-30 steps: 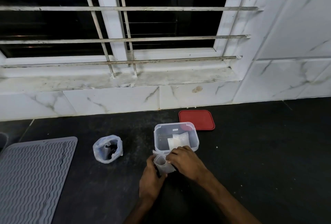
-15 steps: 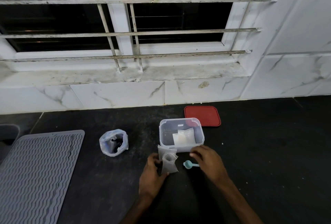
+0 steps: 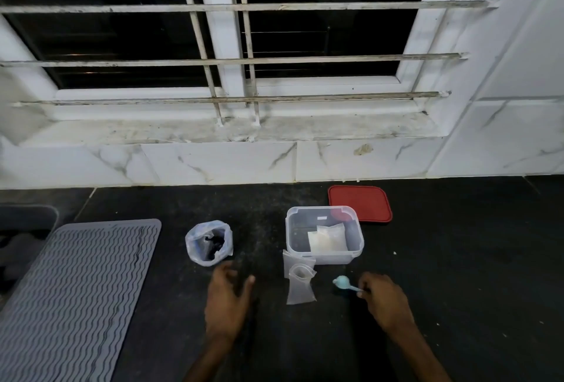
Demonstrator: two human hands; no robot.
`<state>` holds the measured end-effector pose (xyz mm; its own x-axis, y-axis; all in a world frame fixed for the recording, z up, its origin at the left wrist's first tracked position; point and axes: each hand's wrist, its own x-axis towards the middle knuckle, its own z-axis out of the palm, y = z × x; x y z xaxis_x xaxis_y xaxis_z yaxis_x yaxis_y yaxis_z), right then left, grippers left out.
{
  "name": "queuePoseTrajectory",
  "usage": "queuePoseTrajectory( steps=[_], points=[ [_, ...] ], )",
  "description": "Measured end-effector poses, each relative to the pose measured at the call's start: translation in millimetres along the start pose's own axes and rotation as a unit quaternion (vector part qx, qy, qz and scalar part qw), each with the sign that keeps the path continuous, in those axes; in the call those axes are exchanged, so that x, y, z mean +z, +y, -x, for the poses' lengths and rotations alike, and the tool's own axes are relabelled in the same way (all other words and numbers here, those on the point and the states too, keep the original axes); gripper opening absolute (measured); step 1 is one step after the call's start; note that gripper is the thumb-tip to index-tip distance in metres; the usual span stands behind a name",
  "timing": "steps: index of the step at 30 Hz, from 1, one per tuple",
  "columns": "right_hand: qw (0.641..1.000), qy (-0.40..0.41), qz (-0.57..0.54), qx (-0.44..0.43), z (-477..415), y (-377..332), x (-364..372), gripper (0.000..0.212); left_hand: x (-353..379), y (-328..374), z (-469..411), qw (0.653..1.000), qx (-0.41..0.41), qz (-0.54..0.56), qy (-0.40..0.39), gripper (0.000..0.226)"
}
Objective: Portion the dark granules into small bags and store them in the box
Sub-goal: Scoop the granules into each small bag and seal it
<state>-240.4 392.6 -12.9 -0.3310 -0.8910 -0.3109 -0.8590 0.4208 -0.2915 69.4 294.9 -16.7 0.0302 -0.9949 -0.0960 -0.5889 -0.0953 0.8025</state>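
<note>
While the right hand (image 3: 385, 302) pinches the handle of a small light-blue scoop (image 3: 343, 283) whose bowl rests on the dark tabletop (image 3: 457, 274), the left hand (image 3: 227, 299) hovers with fingers spread and holds nothing, just near of the bag of dark granules (image 3: 209, 242). That bag is clear plastic, stands upright with its mouth rolled open, and sits left of the middle of the scene. Between the two hands stands a small clear bag (image 3: 300, 287), upright and open at the top, touched by neither hand. A second flat bag (image 3: 290, 262) leans just behind it, against the near wall of the clear plastic box (image 3: 355, 252). The box is open and holds small white packets (image 3: 328, 239) toward its near right side. Its red lid (image 3: 360, 203) lies flat on the tabletop just behind the box, on the far right. A grey ribbed mat (image 3: 76, 290) covers the tabletop at the left, well apart from the bags. Beyond the tabletop runs a white marbled tile wall (image 3: 213, 163) under a barred window (image 3: 225, 55).
</note>
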Motion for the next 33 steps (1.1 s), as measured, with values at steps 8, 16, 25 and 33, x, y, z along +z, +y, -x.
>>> queuePoseTrajectory(
  steps=[8,16,25,33],
  points=[
    [0.978,0.067,-0.18,-0.085,39.1,-66.7,-71.1,0.008,-45.7,-33.3,-83.1,0.972,-0.206,0.002,0.109,0.081],
    [0.962,0.027,-0.111,-0.248,-13.2,-222.5,-33.1,0.012,-28.6,-44.4,-120.1,0.977,-0.205,0.008,0.06,0.051],
    [0.971,-0.022,0.08,-0.223,-59.5,-284.8,27.5,0.029,-52.8,-40.6,-95.3,0.994,-0.105,0.039,-0.011,0.032],
    [0.974,-0.027,0.107,-0.199,-67.0,-291.3,43.3,0.023,-48.7,-42.9,-109.4,0.974,-0.226,0.019,-0.012,0.031]
  ],
)
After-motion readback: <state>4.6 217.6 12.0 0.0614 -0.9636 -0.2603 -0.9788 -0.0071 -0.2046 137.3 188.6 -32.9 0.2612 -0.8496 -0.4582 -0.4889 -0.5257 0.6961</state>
